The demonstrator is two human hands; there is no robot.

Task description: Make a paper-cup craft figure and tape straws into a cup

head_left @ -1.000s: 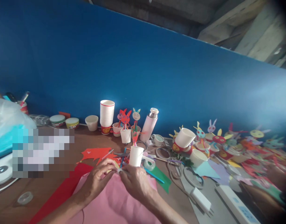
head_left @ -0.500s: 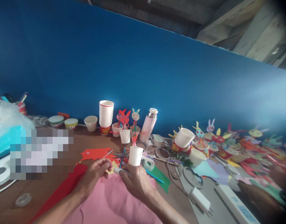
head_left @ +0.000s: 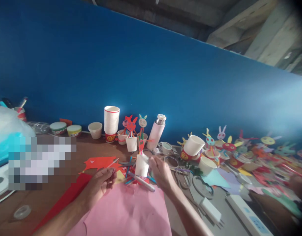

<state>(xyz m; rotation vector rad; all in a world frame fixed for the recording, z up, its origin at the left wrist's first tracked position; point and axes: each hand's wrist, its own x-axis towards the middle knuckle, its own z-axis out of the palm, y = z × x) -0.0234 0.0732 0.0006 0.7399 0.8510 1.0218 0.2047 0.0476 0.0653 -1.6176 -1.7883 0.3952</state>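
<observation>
My left hand is closed in a pinch above the edge of a sheet of pink paper; what its fingertips hold, if anything, I cannot make out. My right hand is just right of a white paper cup, its fingers smeared by motion; whether they touch the cup is unclear. A white pen-like stick lies slanted at the top edge of the pink paper, in front of the cup. Behind the cup stands a red paper rabbit figure. Dark scissors lie partly hidden between the hands.
Orange paper and red paper lie to the left. Stacked cups and a pink thermos stand at the back. Rabbit cups, cables, a white charger and a power strip crowd the right.
My right hand has let go of the white pen-like stick, which now lies at the paper's edge, and has moved up and right beside the cup. My left hand has barely moved.
</observation>
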